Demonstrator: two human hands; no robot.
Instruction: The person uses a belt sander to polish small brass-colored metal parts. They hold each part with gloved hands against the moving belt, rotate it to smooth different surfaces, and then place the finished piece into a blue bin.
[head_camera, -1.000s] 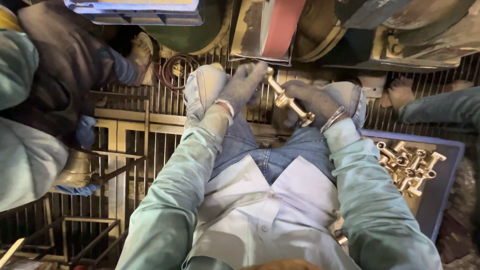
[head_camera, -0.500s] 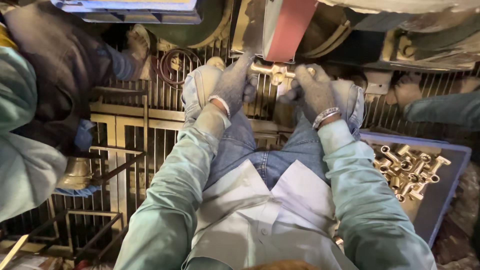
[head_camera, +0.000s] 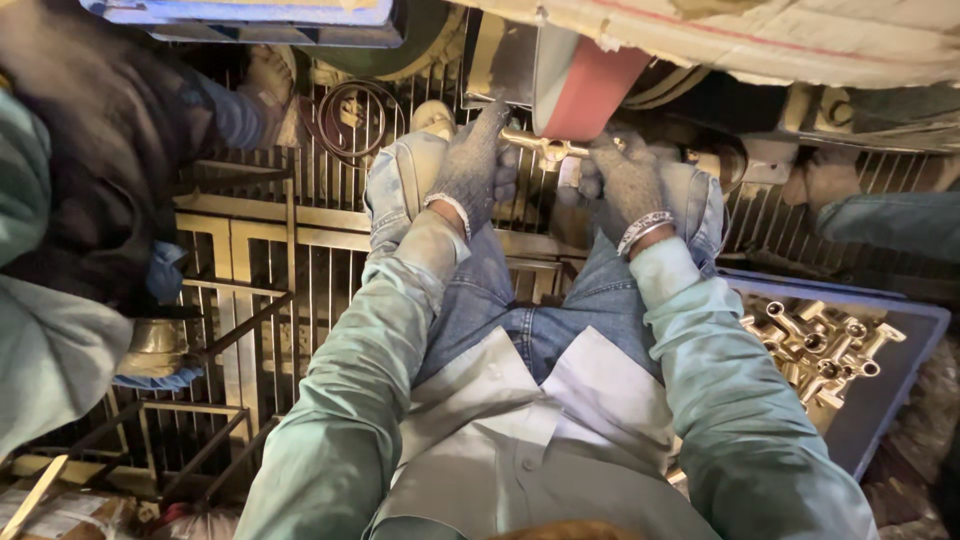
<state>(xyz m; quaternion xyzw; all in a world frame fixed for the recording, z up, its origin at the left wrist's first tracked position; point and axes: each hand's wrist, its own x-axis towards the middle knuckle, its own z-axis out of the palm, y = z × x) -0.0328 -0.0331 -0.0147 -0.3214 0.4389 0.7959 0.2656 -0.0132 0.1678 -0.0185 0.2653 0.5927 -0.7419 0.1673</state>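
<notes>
Both my hands wear grey knit gloves and hold one brass fitting (head_camera: 545, 148) between them. My left hand (head_camera: 472, 170) grips its left end and my right hand (head_camera: 625, 180) grips its right end. The fitting is pressed up against the red sanding belt (head_camera: 585, 95) of the machine in front of my knees. My knees in blue jeans sit just below my hands. My sleeves are pale green.
A blue tray (head_camera: 890, 400) at my right holds several brass fittings (head_camera: 820, 345). A metal grate floor (head_camera: 260, 280) lies below. Another person's sleeve (head_camera: 50, 350) and gloved hand are at the left. A second co-worker's arm (head_camera: 880, 215) shows at the right.
Both hands have lifted the brass fitting up and away from my lap until it meets the red belt. The fitting turned from slanted to level.
</notes>
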